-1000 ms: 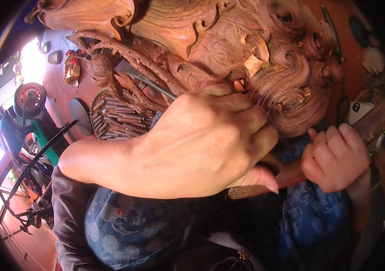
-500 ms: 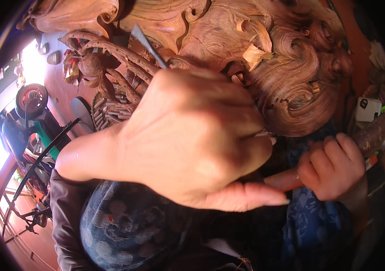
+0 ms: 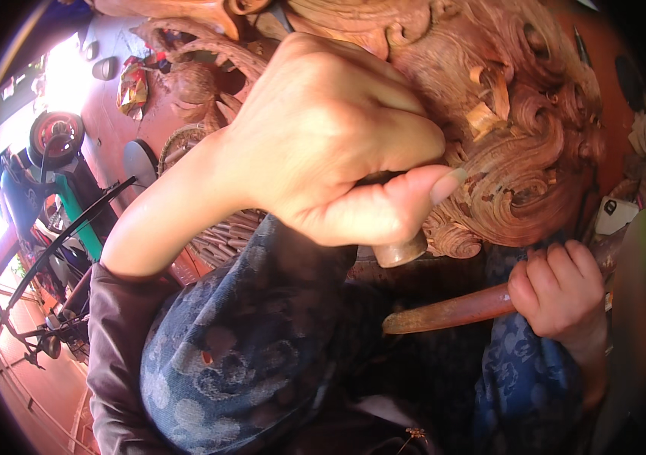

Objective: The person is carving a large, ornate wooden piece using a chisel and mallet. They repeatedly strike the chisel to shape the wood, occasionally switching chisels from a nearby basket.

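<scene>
My left hand (image 3: 330, 140) is closed around a carving chisel, with the butt of its handle (image 3: 402, 254) poking out below my thumb. The metal blade (image 3: 282, 17) shows beyond my knuckles, over the carved wood; its tip is out of sight. A large reddish-brown wood carving (image 3: 505, 182) with deep swirls spreads across the top. At the right, my right hand (image 3: 561, 292) grips a club-like wooden mallet (image 3: 452, 309). Its narrow end points left above my lap, and its thicker part beyond my fist is partly hidden.
Curled wood shavings (image 3: 486, 117) lie on the carving. A woven basket (image 3: 224, 239) of chisel-like pieces sits behind my left forearm. At the right is a white phone-like object (image 3: 615, 216). A motorbike (image 3: 57, 197) stands at the left, near a red-and-yellow packet (image 3: 132, 87).
My left hand has moved up and away with the chisel, whose handle butt now shows. The mallet's narrow end has come into fuller view. The view has shifted slightly.
</scene>
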`<state>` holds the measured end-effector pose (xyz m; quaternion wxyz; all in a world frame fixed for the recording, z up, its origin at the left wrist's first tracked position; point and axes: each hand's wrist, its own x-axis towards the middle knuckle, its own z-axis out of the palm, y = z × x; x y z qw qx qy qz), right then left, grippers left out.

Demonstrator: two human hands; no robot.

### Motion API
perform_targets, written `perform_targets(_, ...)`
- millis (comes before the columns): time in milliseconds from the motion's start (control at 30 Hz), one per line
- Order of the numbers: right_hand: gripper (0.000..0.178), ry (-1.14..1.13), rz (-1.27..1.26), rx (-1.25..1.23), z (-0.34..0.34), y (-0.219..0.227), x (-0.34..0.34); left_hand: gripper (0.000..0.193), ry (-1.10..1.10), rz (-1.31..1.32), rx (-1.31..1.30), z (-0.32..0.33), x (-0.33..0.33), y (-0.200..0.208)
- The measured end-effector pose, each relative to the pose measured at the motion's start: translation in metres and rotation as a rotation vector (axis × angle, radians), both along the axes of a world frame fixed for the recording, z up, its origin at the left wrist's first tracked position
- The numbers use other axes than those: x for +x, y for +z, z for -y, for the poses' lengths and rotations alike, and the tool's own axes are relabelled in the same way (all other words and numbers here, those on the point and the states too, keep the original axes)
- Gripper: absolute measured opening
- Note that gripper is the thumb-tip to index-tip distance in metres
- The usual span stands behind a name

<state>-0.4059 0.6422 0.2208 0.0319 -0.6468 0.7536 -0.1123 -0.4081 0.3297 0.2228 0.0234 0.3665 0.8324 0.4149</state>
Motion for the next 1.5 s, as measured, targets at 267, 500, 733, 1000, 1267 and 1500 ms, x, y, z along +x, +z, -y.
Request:
perform_targets(267,0.016,-0.028,0.094,0.049,-0.001,0.007,0.000,0.027,0.034,0.016,-0.004,0.004,0.003,0.001)
perform_targets(500,0.023,-0.109,0.274,-0.085,-0.005,0.004,-0.002,0.061,0.306,-0.113,0.148,-0.064,0.015,0.010)
perform_targets(733,0.032,-0.531,0.541,-0.092,-0.033,0.033,-0.012,0.055,0.412,0.012,0.055,-0.074,-0.001,0.014)
perform_targets(1000,0.051,-0.919,1.285,-0.580,-0.027,0.120,-0.005,0.063,0.507,-0.143,0.107,-0.071,-0.004,0.020)
perform_targets(1267,0.038,-0.720,1.852,-1.043,0.036,0.009,0.103,0.063,0.548,-0.022,0.238,-0.069,-0.029,0.010)
perform_targets(1500,0.038,-0.536,1.815,-0.902,0.054,-0.017,0.114,0.058,0.527,0.065,0.010,-0.068,-0.026,0.011)
